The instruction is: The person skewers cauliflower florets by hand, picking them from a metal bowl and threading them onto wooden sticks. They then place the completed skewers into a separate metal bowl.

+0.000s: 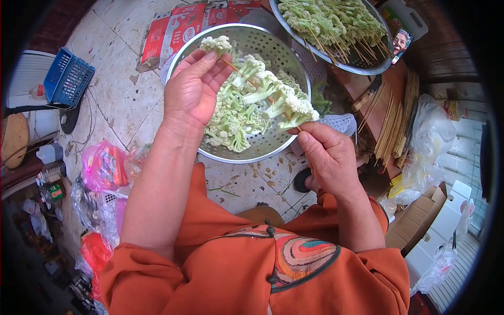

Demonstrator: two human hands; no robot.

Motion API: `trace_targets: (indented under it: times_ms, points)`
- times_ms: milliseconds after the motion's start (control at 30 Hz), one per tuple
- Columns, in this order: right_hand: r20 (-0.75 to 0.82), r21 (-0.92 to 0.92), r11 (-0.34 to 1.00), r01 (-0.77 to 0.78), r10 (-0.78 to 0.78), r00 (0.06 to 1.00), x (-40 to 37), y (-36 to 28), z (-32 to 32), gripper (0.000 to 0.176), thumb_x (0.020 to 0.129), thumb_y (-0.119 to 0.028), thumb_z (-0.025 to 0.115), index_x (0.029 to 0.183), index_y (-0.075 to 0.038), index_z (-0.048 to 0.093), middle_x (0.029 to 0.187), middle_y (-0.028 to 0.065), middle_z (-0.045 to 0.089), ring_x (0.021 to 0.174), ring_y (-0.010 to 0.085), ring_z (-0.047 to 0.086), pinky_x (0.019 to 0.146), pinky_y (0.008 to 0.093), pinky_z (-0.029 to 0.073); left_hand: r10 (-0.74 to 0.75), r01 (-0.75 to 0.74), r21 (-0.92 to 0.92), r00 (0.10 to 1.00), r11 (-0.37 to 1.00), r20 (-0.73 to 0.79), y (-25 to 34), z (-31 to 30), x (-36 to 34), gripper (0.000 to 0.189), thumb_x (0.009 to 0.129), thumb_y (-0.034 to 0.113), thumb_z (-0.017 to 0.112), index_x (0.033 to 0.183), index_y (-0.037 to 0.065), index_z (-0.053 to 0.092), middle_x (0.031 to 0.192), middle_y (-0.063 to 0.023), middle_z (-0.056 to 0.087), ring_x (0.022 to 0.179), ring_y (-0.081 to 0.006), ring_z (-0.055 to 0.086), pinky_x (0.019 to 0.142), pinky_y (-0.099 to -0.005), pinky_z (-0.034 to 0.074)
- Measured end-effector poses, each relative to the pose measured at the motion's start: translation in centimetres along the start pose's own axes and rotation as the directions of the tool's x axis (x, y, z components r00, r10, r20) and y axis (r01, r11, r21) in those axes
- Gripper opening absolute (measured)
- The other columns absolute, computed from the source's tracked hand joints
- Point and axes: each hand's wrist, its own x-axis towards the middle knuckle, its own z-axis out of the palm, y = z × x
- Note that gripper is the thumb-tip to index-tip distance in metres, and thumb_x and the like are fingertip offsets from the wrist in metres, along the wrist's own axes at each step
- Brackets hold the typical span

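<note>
- The tiled floor is spreading beneath everything;
- a large perforated metal colander is standing in front of me, right below my hands; loose cauliflower pieces are lying inside it;
- a second colander is sitting at the upper right; it is holding a heap of skewered cauliflower, with stick ends poking towards its near rim;
- red printed cardboard is lying just beyond the first colander; an open brown box is standing to my right; a blue basket is standing well off to my left, and a pink bag is bulging nearer;
- bare sticks are lying beyond my right hand, which is pinching a skewer's lower end;
- my left hand is pinching the top floret;
- the skewer is slanting above the first colander, carrying several florets.
</note>
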Motion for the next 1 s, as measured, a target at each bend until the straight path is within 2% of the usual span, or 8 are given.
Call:
trace_targets:
  times_ms: [133,200,300,367,533,600,700,1000]
  points:
    - [-0.008,-0.010,1.000,-0.007,0.007,1.000,0.0,0.2,0.0,0.016,0.091,-0.012,0.054,0.097,-0.001,0.064,0.067,0.0043,0.056,0.060,0.0102,0.050,0.056,0.0258,0.043,0.000,0.000,0.002,1.000,1.000,0.018,0.0,0.0,0.0,0.016,0.087,0.001,0.057,0.102,0.000,0.056,0.100,-0.0129,0.062,0.096,-0.0252,0.062,0.086,-0.0366,0.053]
    - [-0.004,-0.015,1.000,-0.018,0.018,1.000,-0.1,0.2,0.0,0.016,0.091,-0.012,0.054,0.098,-0.001,0.064,0.067,0.0045,0.056,0.060,0.0103,0.050,0.057,0.0258,0.043,0.003,-0.003,0.002,1.000,1.000,0.023,0.1,0.0,0.0,0.018,0.084,-0.002,0.060,0.099,0.002,0.050,0.095,-0.0144,0.062,0.091,-0.0284,0.064,0.081,-0.0386,0.055]
    - [0.010,0.017,0.997,-0.070,0.070,0.997,-0.2,0.2,-0.1,0.016,0.091,-0.012,0.055,0.097,-0.001,0.065,0.069,0.0058,0.058,0.060,0.0114,0.052,0.057,0.0264,0.044,0.016,-0.018,0.046,0.999,0.999,0.042,0.1,-0.2,0.1,0.021,0.083,-0.002,0.061,0.100,0.002,0.049,0.094,-0.0147,0.063,0.088,-0.0281,0.065,0.080,-0.0385,0.056]
    - [-0.032,-0.029,1.000,0.002,-0.003,0.999,-0.1,0.6,0.2,0.016,0.091,-0.012,0.055,0.096,-0.001,0.065,0.069,0.0074,0.060,0.060,0.0130,0.054,0.057,0.0274,0.044,0.007,-0.010,0.056,0.999,0.998,0.051,0.1,-0.2,0.0,0.022,0.083,-0.003,0.061,0.100,0.002,0.049,0.094,-0.0149,0.063,0.087,-0.0278,0.065,0.079,-0.0384,0.056]
    - [-0.055,-0.033,0.999,0.009,-0.011,0.998,-0.3,0.7,0.6,0.015,0.090,-0.011,0.056,0.095,-0.001,0.065,0.069,0.0101,0.061,0.060,0.0159,0.057,0.057,0.0285,0.045,-0.010,0.002,0.137,0.998,0.991,0.054,0.2,-0.1,-0.3,0.024,0.082,-0.003,0.061,0.101,0.001,0.048,0.094,-0.0154,0.063,0.086,-0.0270,0.065,0.078,-0.0375,0.056]
    - [-0.065,-0.049,0.999,0.014,-0.017,0.998,-0.4,0.9,0.8,0.015,0.089,-0.011,0.056,0.095,-0.001,0.066,0.069,0.0107,0.061,0.060,0.0167,0.057,0.057,0.0287,0.045,-0.028,0.022,0.181,0.999,0.983,0.030,-0.1,0.1,-0.5,0.018,0.085,0.001,0.059,0.103,0.001,0.055,0.098,-0.0124,0.063,0.093,-0.0244,0.063,0.083,-0.0349,0.053]
    - [-0.087,-0.080,0.993,0.087,-0.094,0.992,-0.4,1.3,1.0,0.015,0.089,-0.010,0.056,0.095,-0.001,0.066,0.068,0.0111,0.060,0.060,0.0170,0.057,0.057,0.0290,0.045,-0.030,0.025,0.114,0.999,0.993,0.044,-0.4,-0.1,-0.3,0.026,0.081,-0.002,0.063,0.102,0.000,0.048,0.094,-0.0148,0.063,0.086,-0.0260,0.065,0.081,-0.0377,0.054]
    - [-0.125,-0.069,0.988,0.138,-0.146,0.981,-0.4,2.0,1.4,0.014,0.088,-0.010,0.056,0.094,-0.002,0.066,0.068,0.0118,0.060,0.058,0.0189,0.059,0.055,0.0304,0.045,-0.123,0.118,0.075,0.990,0.990,0.075,-1.7,0.5,-1.2,0.026,0.081,-0.002,0.062,0.104,0.000,0.049,0.099,-0.0132,0.061,0.091,-0.0237,0.062,0.083,-0.0380,0.053]
